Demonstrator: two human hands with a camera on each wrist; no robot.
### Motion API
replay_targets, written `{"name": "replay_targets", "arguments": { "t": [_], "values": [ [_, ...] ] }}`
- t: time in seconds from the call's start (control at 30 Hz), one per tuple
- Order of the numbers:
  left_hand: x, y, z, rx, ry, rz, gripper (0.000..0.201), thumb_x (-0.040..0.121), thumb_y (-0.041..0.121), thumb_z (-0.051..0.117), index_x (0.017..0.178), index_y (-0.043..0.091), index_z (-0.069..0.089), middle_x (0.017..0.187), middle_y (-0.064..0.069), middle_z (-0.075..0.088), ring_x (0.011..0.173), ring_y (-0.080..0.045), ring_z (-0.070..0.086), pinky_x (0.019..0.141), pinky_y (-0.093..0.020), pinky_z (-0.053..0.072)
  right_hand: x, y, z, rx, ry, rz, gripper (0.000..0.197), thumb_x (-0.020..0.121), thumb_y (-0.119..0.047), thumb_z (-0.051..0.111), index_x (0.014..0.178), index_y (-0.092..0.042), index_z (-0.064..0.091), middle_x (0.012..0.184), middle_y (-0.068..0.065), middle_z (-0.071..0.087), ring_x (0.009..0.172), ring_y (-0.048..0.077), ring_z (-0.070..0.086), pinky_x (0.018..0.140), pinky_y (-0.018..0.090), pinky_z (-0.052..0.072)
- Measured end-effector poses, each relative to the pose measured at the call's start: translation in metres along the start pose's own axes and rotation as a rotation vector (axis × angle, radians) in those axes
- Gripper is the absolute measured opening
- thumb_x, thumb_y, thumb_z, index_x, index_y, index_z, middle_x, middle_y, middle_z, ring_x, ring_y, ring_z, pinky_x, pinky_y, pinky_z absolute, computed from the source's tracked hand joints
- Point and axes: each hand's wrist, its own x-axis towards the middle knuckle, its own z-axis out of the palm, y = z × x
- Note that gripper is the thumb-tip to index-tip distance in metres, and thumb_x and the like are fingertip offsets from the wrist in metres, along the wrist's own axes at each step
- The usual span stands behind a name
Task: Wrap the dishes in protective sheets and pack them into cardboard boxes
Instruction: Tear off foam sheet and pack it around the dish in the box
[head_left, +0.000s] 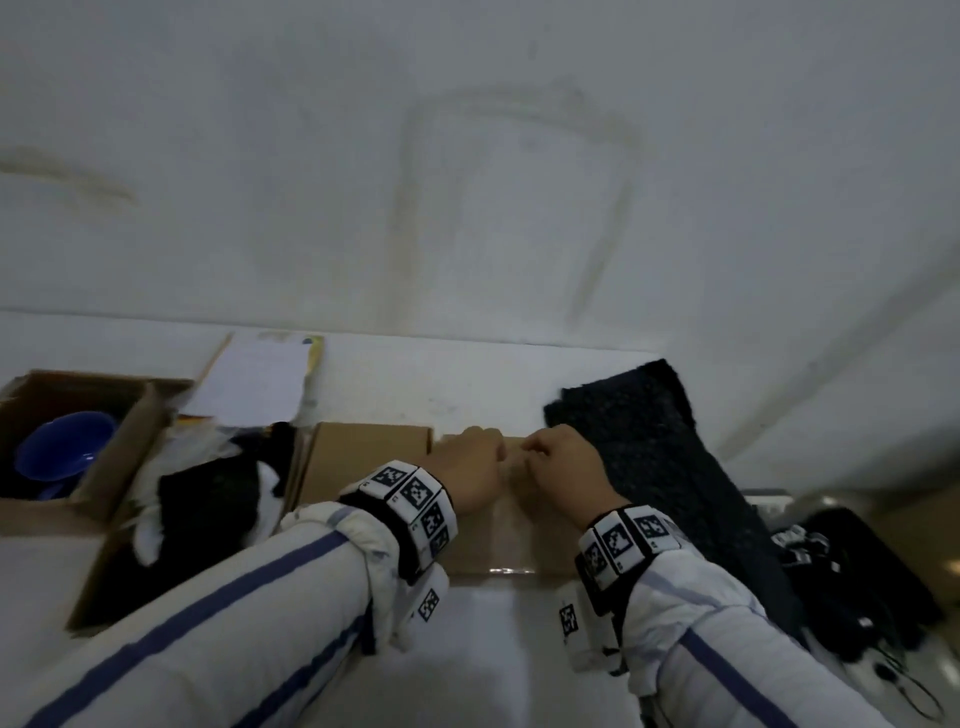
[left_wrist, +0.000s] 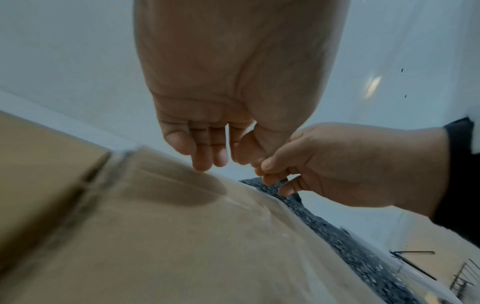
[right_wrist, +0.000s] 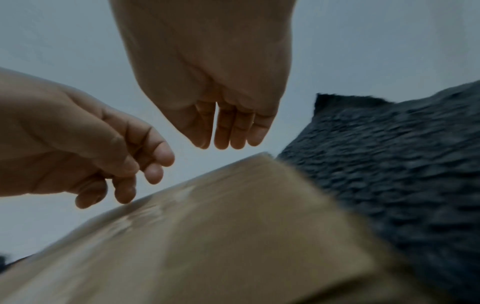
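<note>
The closed cardboard box (head_left: 467, 499) sits on the white table (head_left: 493, 649), and the left hand (head_left: 462, 475) and right hand (head_left: 563, 470) meet over its far edge, fingers loosely curled, no clear hold visible. A dark foam sheet (head_left: 660, 457) lies just right; left stand an open box (head_left: 171, 519) of wrapped items and another box (head_left: 47, 509) holding a blue bowl (head_left: 62, 449)

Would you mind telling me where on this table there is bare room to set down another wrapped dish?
Bare white table lies behind the closed cardboard box, between the notepad and the black foam sheet. The left is crowded by two open boxes, one holding a blue bowl; the right by dark gear.
</note>
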Motion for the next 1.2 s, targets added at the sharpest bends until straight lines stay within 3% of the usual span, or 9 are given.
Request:
{"name": "replay_targets", "arguments": {
  "t": [0.2, 0.3, 0.4, 0.63, 0.73, 0.87, 1.0, 1.13, 1.2],
  "values": [
    [0.042, 0.054, 0.036, 0.119, 0.004, 0.105, 0.031, 0.092, 0.014, 0.043, 0.120, 0.017, 0.053, 0.126, -0.009, 0.046, 0.114, -0.031, 0.043, 0.098, -0.043, 0.041, 0.006, 0.096, -0.032, -0.197, -0.106, 0.220, 0.047, 0.089, -0.012, 0.048, 0.136, -0.018, 0.045, 0.146, 0.007, 0.035, 0.131, 0.030, 0.037, 0.107, 0.042, 0.037],
    [0.054, 0.060, 0.051, 0.164, 0.060, 0.120, 0.031, 0.093, 0.017, 0.040, 0.120, 0.020, 0.056, 0.126, -0.008, 0.048, 0.113, -0.030, 0.044, 0.098, -0.041, 0.040, 0.014, 0.120, -0.034, -0.272, -0.218, 0.189, 0.061, 0.091, -0.015, 0.049, 0.147, -0.019, 0.025, 0.157, 0.003, 0.015, 0.140, 0.032, 0.021, 0.114, 0.043, 0.029],
    [0.062, 0.058, 0.060, 0.181, 0.106, 0.104, 0.032, 0.093, 0.019, 0.040, 0.120, 0.023, 0.057, 0.126, -0.005, 0.049, 0.114, -0.028, 0.045, 0.099, -0.038, 0.040, 0.021, 0.130, -0.031, -0.348, -0.259, 0.134, 0.069, 0.090, -0.020, 0.052, 0.150, -0.022, 0.017, 0.156, 0.004, 0.017, 0.138, 0.034, 0.021, 0.113, 0.041, 0.029],
    [0.071, 0.059, 0.062, 0.104, 0.156, 0.053, 0.035, 0.092, 0.021, 0.046, 0.126, 0.023, 0.052, 0.131, -0.002, 0.049, 0.123, -0.026, 0.044, 0.104, -0.037, 0.036, 0.024, 0.125, -0.039, -0.408, -0.140, 0.022, 0.042, 0.086, -0.019, 0.055, 0.127, -0.016, 0.047, 0.127, 0.009, 0.044, 0.121, 0.029, 0.039, 0.097, 0.038, 0.042],
    [0.073, 0.067, 0.055, 0.090, 0.105, 0.027, 0.052, 0.087, 0.035, 0.059, 0.135, 0.020, 0.045, 0.136, -0.004, 0.048, 0.126, -0.027, 0.042, 0.104, -0.039, 0.038, 0.023, 0.120, -0.049, -0.433, -0.129, -0.017, 0.033, 0.087, -0.024, 0.054, 0.118, -0.015, 0.056, 0.121, 0.009, 0.048, 0.117, 0.029, 0.042, 0.093, 0.038, 0.042],
    [0.068, 0.082, 0.043, -0.258, 0.059, 0.065, 0.063, 0.085, 0.034, 0.067, 0.138, 0.014, 0.040, 0.136, -0.005, 0.049, 0.125, -0.023, 0.047, 0.097, -0.027, 0.038, 0.021, 0.101, -0.065, -0.470, -0.068, -0.083, 0.038, 0.084, -0.036, 0.057, 0.118, -0.019, 0.060, 0.120, 0.006, 0.050, 0.115, 0.028, 0.042, 0.092, 0.036, 0.040],
    [0.059, 0.078, 0.023, -0.426, 0.163, 0.053, 0.015, 0.088, 0.023, 0.064, 0.094, 0.013, 0.056, 0.093, -0.007, 0.060, 0.089, -0.026, 0.060, 0.067, -0.027, 0.042, 0.020, 0.072, -0.078, -0.438, -0.012, -0.142, 0.040, 0.082, -0.043, 0.059, 0.118, -0.026, 0.061, 0.135, -0.006, 0.043, 0.125, 0.025, 0.032, 0.097, 0.039, 0.027],
    [0.035, 0.054, -0.008, -0.673, 0.268, -0.012, 0.013, 0.093, 0.016, 0.056, 0.101, 0.006, 0.054, 0.085, -0.006, 0.065, 0.063, -0.022, 0.064, 0.057, -0.032, 0.050, 0.019, 0.038, -0.082, -0.435, -0.002, -0.185, 0.046, 0.080, -0.037, 0.059, 0.125, -0.030, 0.055, 0.155, -0.011, 0.021, 0.145, 0.023, 0.007, 0.110, 0.048, 0.011],
    [0.016, 0.027, -0.027, -0.749, 0.329, -0.039, 0.010, 0.094, 0.011, 0.054, 0.102, 0.007, 0.053, 0.085, -0.005, 0.064, 0.066, -0.019, 0.066, 0.056, -0.031, 0.051, 0.020, 0.009, -0.074, -0.404, 0.045, -0.209, 0.041, 0.081, -0.035, 0.057, 0.122, -0.030, 0.058, 0.150, -0.009, 0.031, 0.144, 0.022, 0.013, 0.112, 0.049, 0.010]
  ]
}}
